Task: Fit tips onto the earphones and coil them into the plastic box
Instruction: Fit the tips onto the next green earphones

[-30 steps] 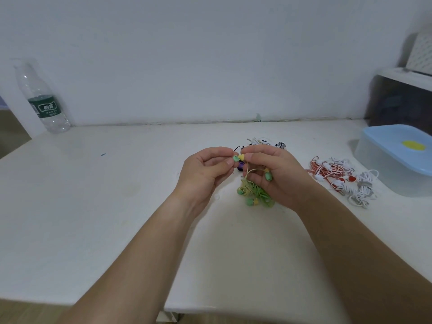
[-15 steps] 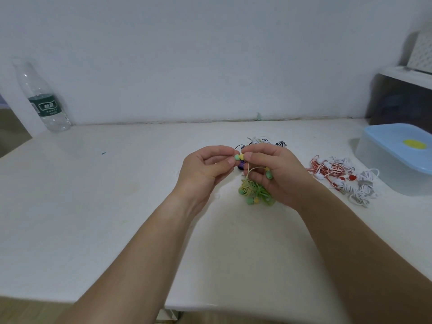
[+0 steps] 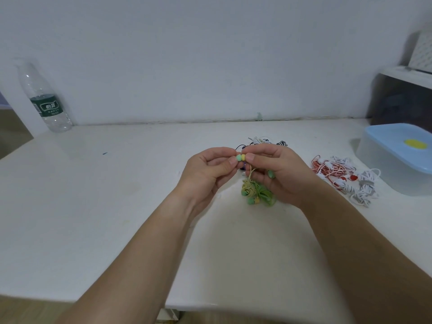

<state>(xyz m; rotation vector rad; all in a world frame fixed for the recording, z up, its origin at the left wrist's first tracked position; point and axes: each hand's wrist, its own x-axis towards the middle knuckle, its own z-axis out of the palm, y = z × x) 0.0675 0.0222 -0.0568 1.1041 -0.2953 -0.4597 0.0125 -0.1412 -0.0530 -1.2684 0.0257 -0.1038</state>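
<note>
My left hand [image 3: 205,174] pinches a small green ear tip [image 3: 239,157] against a yellow earbud [image 3: 243,157], which my right hand [image 3: 278,174] pinches between thumb and forefinger. A second green-tipped earbud [image 3: 270,174] sticks out between my right hand's lower fingers. The yellow-green cable hangs down into a tangled bundle [image 3: 257,195] on the white table. The plastic box [image 3: 397,157], with a light blue lid and a yellow spot, stands shut at the far right.
Red-and-white earphones [image 3: 332,171] and white earphones [image 3: 364,188] lie beside the box. Black-and-white earphones [image 3: 264,141] lie behind my hands. A water bottle [image 3: 44,99] stands at the back left by the wall. A dark cabinet [image 3: 402,99] rises at the back right.
Both hands hold almost the same pose. The green tip and yellow earbud stay pressed together between the fingertips, and the view has shifted slightly.
</note>
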